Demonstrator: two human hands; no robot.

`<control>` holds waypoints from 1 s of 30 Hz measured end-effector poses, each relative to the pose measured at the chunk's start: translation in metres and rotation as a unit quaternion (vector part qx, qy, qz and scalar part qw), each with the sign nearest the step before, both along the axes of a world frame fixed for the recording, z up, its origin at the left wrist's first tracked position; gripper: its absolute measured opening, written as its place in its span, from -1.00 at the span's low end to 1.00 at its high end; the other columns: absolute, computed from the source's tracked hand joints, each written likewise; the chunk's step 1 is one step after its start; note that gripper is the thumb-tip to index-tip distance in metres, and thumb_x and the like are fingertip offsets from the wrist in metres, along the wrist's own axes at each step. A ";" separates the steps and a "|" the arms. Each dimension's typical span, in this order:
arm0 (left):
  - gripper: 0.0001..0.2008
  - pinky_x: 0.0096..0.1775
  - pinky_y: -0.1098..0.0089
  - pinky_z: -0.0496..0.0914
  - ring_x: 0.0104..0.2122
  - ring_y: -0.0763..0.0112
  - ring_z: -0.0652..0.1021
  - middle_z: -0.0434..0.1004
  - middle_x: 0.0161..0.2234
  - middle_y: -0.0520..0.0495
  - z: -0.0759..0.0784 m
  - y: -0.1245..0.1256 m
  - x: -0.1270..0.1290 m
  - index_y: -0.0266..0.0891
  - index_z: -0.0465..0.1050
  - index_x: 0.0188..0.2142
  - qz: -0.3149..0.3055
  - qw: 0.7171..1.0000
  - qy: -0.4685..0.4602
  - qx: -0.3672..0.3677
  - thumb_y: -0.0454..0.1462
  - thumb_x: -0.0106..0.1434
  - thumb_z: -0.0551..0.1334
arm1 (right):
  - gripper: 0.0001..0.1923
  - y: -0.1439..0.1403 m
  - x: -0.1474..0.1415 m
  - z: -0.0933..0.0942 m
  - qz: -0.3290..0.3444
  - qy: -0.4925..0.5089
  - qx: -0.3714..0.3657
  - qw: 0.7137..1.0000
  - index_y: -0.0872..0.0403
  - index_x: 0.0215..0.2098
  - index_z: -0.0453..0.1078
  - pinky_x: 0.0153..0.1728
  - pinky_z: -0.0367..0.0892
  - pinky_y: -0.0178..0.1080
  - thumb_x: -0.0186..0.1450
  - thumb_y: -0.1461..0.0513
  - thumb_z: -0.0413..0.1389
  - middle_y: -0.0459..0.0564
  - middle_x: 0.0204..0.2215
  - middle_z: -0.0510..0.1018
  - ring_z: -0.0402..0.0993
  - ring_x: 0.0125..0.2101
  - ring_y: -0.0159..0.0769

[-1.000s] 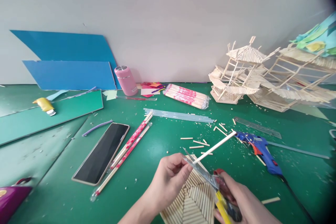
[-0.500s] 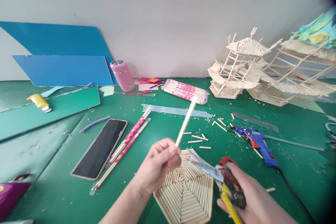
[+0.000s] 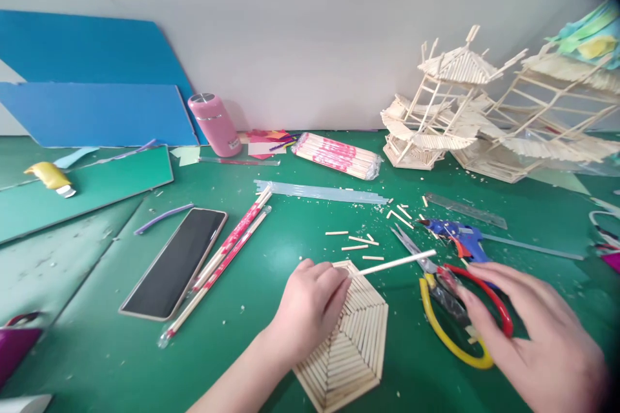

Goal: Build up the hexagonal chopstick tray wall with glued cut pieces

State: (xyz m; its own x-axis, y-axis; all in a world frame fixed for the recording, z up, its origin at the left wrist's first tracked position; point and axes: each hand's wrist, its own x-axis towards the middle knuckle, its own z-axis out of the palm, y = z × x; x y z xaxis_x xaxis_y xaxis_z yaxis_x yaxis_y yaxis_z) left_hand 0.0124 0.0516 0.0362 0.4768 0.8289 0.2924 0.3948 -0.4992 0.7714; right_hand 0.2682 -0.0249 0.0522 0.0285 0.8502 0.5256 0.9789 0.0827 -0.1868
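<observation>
My left hand (image 3: pixel 312 310) is closed around one end of a thin wooden stick (image 3: pixel 394 263), which points right across the scissors' blades. Beneath that hand lies a flat polygon panel of glued sticks (image 3: pixel 356 342), partly covered by the fingers. At right, my right hand (image 3: pixel 527 329) has its thumb and fingers at the red handle of the scissors (image 3: pixel 460 310), which have one yellow and one red loop. The blades are slightly apart, pointing up and left. Just behind the scissors lies a blue glue gun (image 3: pixel 455 235), partly hidden by fingers and handle.
Stick models (image 3: pixel 436 122) stand at the back right. Cut stick pieces (image 3: pixel 358 242) are scattered mid-table. Further left are a phone (image 3: pixel 174 264), wrapped sticks (image 3: pixel 225 258), a pink bottle (image 3: pixel 216 126) and blue boards (image 3: pixel 97 113). A stick pack (image 3: pixel 336 155) and glue sticks (image 3: pixel 322 191) lie behind.
My left hand has lowered onto the panel, and its stick has swung from upright to nearly level. My right hand has moved right with the scissors, now lower against the table beside the glue gun.
</observation>
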 end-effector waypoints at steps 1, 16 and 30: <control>-0.81 -0.41 0.37 0.11 -0.55 0.47 0.30 0.37 -0.56 -0.01 -0.001 -0.001 0.001 -0.29 0.41 -0.39 -0.020 0.999 0.027 0.032 -0.36 0.24 0.04 | -0.71 0.005 -0.015 0.008 0.044 -0.002 0.023 0.999 0.05 -0.11 0.32 -0.08 0.20 -0.09 0.18 0.21 0.10 0.04 -0.17 0.44 0.37 -0.17 -0.18; -0.76 -0.50 0.37 0.20 -0.54 0.35 0.36 0.40 -0.53 -0.08 -0.004 -0.005 0.003 -0.31 0.37 -0.37 -0.021 0.969 0.169 0.179 -0.41 0.23 -0.06 | -0.73 0.043 -0.083 -0.001 0.211 -0.003 -0.156 0.965 0.05 -0.26 0.41 -0.49 0.08 -0.29 0.32 0.27 -0.13 -0.09 -0.55 0.43 0.32 -0.49 -0.32; -0.75 -0.51 0.38 0.25 -0.56 0.37 0.34 0.38 -0.55 -0.08 -0.002 -0.009 0.005 -0.30 0.35 -0.45 -0.008 0.970 0.189 0.156 -0.41 0.21 -0.06 | -0.74 0.039 -0.086 -0.006 0.193 0.009 -0.189 0.963 0.06 -0.23 0.40 -0.47 0.09 -0.28 0.30 0.29 -0.12 -0.09 -0.53 0.43 0.33 -0.47 -0.31</control>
